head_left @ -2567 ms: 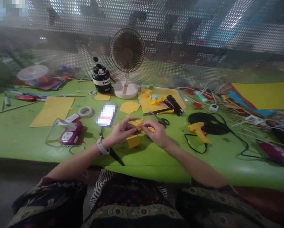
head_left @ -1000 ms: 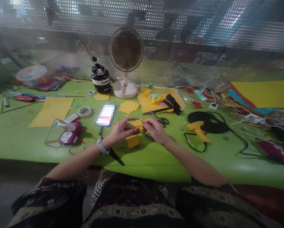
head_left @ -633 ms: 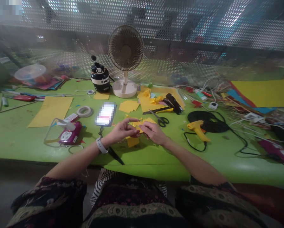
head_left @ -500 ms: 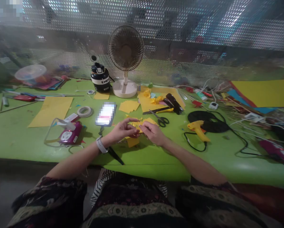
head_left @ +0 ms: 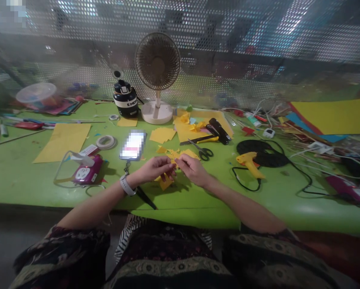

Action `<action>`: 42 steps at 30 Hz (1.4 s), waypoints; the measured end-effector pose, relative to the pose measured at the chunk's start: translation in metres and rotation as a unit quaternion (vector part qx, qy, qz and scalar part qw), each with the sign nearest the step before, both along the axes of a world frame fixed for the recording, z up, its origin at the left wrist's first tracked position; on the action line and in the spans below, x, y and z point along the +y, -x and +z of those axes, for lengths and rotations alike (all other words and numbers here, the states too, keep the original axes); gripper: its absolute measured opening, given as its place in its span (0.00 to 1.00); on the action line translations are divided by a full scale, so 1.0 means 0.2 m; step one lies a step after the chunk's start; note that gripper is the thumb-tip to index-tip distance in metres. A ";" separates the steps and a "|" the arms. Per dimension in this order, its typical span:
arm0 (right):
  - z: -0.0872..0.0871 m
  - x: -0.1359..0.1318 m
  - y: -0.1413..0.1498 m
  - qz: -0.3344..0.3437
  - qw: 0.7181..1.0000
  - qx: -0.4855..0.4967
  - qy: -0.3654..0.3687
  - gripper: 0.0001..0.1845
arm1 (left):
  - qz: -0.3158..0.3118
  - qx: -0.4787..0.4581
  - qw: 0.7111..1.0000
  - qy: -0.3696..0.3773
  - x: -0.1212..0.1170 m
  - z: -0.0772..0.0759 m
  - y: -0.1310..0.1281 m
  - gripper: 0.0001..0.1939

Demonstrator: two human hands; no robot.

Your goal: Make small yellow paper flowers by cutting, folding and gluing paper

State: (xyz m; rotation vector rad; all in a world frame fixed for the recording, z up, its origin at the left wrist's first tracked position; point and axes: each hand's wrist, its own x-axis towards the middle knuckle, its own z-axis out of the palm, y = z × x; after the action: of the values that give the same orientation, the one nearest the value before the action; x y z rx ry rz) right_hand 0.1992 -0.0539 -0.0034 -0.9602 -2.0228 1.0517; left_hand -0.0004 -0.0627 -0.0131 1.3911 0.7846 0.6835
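Note:
Fingertips nearly meet over the green table, where I pinch a small piece of yellow paper [head_left: 173,162] between both hands. My left hand [head_left: 154,169], with a pale watch at the wrist, is closed, its fingers curled. From the other side, my right hand [head_left: 194,171] is closed in a pinch on the same piece. The fingers cover most of it, so its shape is hard to make out. Loose yellow paper scraps [head_left: 191,154] lie just beyond, and a folded yellow paper [head_left: 165,184] sits below my left fingers. Dark-handled scissors [head_left: 204,153] rest beyond my right hand.
A phone [head_left: 133,144], a tape roll [head_left: 105,142] and a purple power socket [head_left: 87,170] lie to the left. A fan [head_left: 157,112] and a bottle [head_left: 126,102] stand behind. On the right are a stapler [head_left: 219,131], a yellow glue gun [head_left: 250,163] and black cord [head_left: 266,154].
My left fingers, stretched out over the paper earlier, have curled down and in. My right hand has shifted slightly closer to them, uncovering more yellow scraps behind.

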 end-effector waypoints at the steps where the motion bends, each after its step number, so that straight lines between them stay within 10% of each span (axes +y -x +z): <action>1: 0.00 0.00 0.00 0.001 1.000 -0.008 0.017 0.26 | 0.002 0.001 1.000 -0.005 0.00 0.00 0.00 0.21; 35: 0.01 0.01 -0.01 0.015 0.998 -0.010 0.059 0.17 | 0.079 -0.040 0.995 -0.038 0.02 -0.04 0.00 0.17; 42: 0.11 0.14 -0.17 -0.027 0.978 -0.209 -0.005 0.15 | 0.107 -0.027 0.994 -0.003 0.03 -0.06 0.01 0.18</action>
State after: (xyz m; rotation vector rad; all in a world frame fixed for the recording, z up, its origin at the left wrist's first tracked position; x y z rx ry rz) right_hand 0.2337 -0.0264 0.0194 -1.3090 -2.3158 0.8619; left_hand -0.0015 -0.0560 -0.0249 1.3002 0.8961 0.8864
